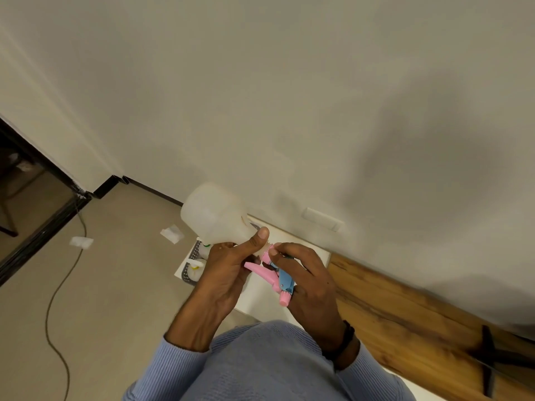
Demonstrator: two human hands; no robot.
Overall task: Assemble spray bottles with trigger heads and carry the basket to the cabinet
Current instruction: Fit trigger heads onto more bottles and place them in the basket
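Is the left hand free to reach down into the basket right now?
Probably not yet: the left hand grips the white bottle near its neck while the right hand holds the pink-and-blue trigger head there. The basket sits just below it.

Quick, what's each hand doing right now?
Left hand: gripping the white bottle near its neck.
Right hand: holding the pink and blue trigger head at the neck.

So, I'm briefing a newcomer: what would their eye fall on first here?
The white bottle, tilted mid-frame in the left hand, its neck meeting a pink-and-blue trigger head that the right hand grips. Beneath them a grey basket sits, and a cable snakes over the floor at left.
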